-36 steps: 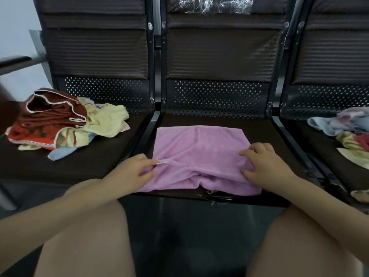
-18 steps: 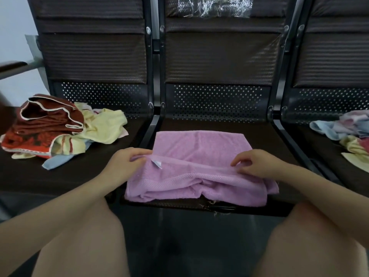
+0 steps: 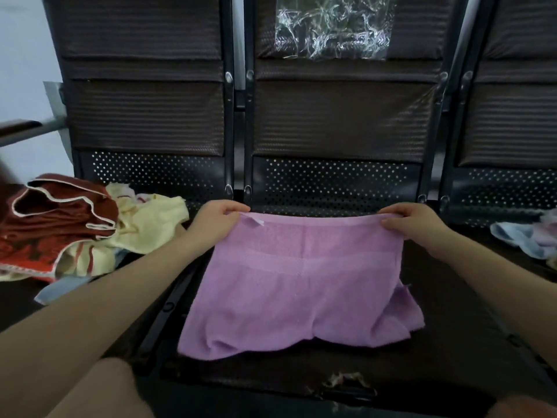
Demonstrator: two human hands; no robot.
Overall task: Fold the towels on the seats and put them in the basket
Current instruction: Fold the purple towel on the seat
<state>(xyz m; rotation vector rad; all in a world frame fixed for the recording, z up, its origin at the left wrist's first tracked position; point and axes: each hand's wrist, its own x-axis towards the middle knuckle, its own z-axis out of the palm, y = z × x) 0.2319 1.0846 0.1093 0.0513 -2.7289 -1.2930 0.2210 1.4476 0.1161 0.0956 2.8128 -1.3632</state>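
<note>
A pink towel (image 3: 301,285) lies doubled over on the middle seat (image 3: 446,342). My left hand (image 3: 217,220) pinches its far left corner, where a small white tag sticks out. My right hand (image 3: 413,220) pinches the far right corner. Both corners sit at the back of the seat, close to the perforated backrest. The towel's near edge lies rumpled toward the seat's front. No basket is in view.
A heap of towels lies on the left seat: a dark red one (image 3: 57,224), a pale yellow one (image 3: 150,227), and a light blue one (image 3: 57,289). More towels (image 3: 524,238) rest on the right seat. Crinkled clear plastic (image 3: 331,25) hangs on the middle backrest.
Both hands lifted the towel's near edge and carried it away from me to the back of the seat, folding the towel over itself.
</note>
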